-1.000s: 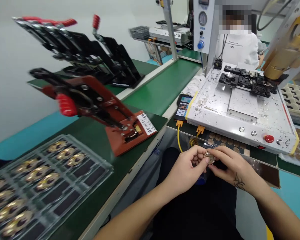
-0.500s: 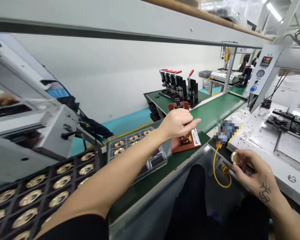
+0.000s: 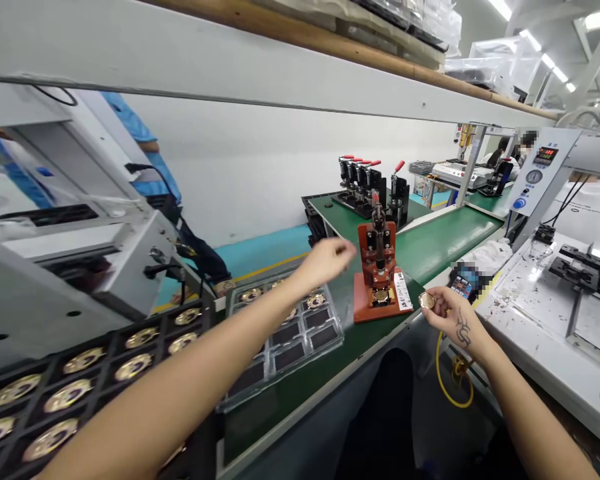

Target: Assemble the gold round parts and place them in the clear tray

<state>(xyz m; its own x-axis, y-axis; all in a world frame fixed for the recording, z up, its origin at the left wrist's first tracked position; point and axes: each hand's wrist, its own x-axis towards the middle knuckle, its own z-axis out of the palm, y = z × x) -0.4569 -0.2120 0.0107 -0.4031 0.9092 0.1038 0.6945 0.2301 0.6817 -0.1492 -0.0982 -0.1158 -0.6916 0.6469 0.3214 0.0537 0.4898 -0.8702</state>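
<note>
My left hand (image 3: pixel 330 259), slightly blurred, is in the air left of a red-brown toggle press (image 3: pixel 379 257), above a clear plastic tray (image 3: pixel 307 343). Its fingers are curled, with nothing visible in them. The press lever stands up, and a round gold-rimmed piece (image 3: pixel 381 296) lies in the fixture at its base. Right of the press base, my right hand (image 3: pixel 450 317) pinches a round gold metal piece, like a watch case (image 3: pixel 427 301), between thumb and fingers. More gold round pieces (image 3: pixel 316 301) sit in the back pockets of the tray, partly behind my left arm.
A black compartment tray (image 3: pixel 100 380) of gold rings lies at lower left. Black clamps with red handles (image 3: pixel 363 183) stand on the green table behind. At right are a white machine (image 3: pixel 535 293) with a control box (image 3: pixel 543 173), a phone (image 3: pixel 465 283) and a yellow cable (image 3: pixel 443 380).
My left hand has moved left, off the front of the press, uncovering its lever and fixture. My right hand has brought the gold piece leftward, closer to the press. The camera view has shifted.
</note>
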